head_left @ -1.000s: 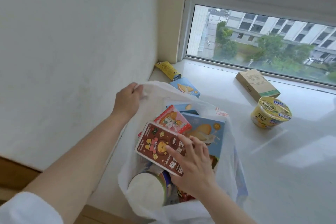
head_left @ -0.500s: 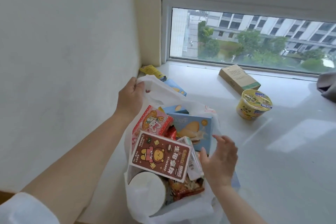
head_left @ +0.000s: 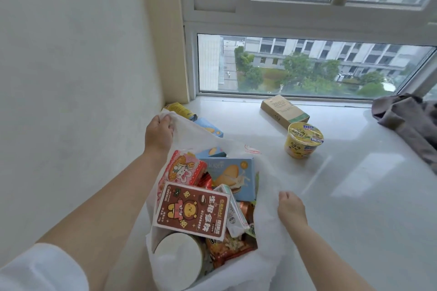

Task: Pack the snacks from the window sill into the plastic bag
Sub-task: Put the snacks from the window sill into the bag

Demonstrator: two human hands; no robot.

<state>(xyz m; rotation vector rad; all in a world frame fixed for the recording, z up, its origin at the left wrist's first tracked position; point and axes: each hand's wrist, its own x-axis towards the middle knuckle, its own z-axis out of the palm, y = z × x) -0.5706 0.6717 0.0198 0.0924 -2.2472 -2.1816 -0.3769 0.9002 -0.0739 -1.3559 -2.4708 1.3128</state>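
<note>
A white plastic bag [head_left: 267, 198] stands open on the window sill [head_left: 354, 196], full of snacks. On top lies a brown box with a bear [head_left: 191, 210]; behind it are a pink rabbit box [head_left: 186, 169] and a light blue biscuit box [head_left: 233, 175]. A white-lidded tub [head_left: 178, 260] sits at the bag's near end. My left hand [head_left: 159, 133] grips the bag's far left rim. My right hand [head_left: 290, 208] grips the bag's right edge. On the sill lie a yellow noodle cup [head_left: 303, 140], a tan box [head_left: 283, 111], a yellow packet [head_left: 181, 110] and a blue box [head_left: 209, 127].
The wall [head_left: 71, 78] runs close along the left of the bag. The window [head_left: 307, 66] closes the far side of the sill. A grey-brown cloth [head_left: 409, 120] lies at the right end.
My right hand let go of the brown bear box, which now lies in the bag, and moved right to take the bag's right edge. The view tilted up.
</note>
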